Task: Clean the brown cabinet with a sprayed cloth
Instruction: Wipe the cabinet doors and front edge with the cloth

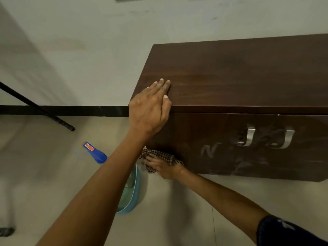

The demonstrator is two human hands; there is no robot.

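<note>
Wiping step in hand. Brown cabinet stands on the floor at right, against the far wall; top panel and front doors in view. Left hand lies flat on the near left corner of the cabinet top, fingers stretched out and released, grasping nothing, likely bracing. Right hand is low at the left edge of the cabinet front, fingers closed on the checked cloth, pressing it to the lower left part of the door face. Whether the cloth is damp can't be told.

Front still looks dirty: pale smears and a scrawled mark near the middle, more haze around the two metal handles further right. Top looks fairly even, some dull patches.

Blue spray bottle lies on its side on the floor, left of the cabinet, well apart from both hands. A teal bowl-like thing sits on the floor just below the left forearm, partly hidden.

Judgement: early to mid task, only the left edge of the front is being worked. Next move calls for sweeping the cloth rightward across the front over the mark, then around the handles, keeping pressure; respray if the smears don't lift.
</note>
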